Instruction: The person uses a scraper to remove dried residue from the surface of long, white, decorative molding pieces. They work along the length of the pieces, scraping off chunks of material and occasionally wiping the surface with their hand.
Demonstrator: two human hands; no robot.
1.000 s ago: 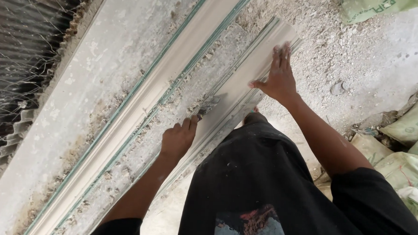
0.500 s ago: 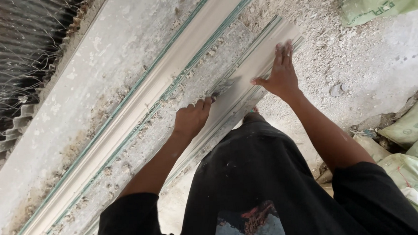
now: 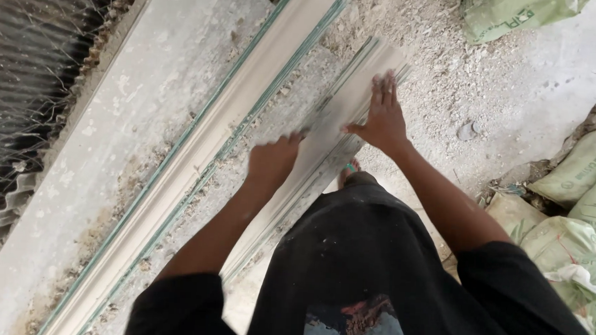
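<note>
Right hand [image 3: 382, 121] lies flat, fingers spread, pressing on a pale moulding strip [image 3: 355, 96] lying on the dusty floor [image 3: 516, 76]. Left hand [image 3: 273, 161] is curled in a fist on the same strip; a tool in it cannot be made out. Green sacks [image 3: 578, 200] lie to the right.

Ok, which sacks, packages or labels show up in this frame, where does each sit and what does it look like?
Top sack: top edge, right of centre, on the dusty floor; crumpled pale green woven bag with darker green print.
Stacked sacks: right edge, piled beside the person's right arm; bulging pale green woven bags, dusty, faint print.
White scrap: lying on the lower sacks; crumpled white material.
No signs or screens in view.
</note>
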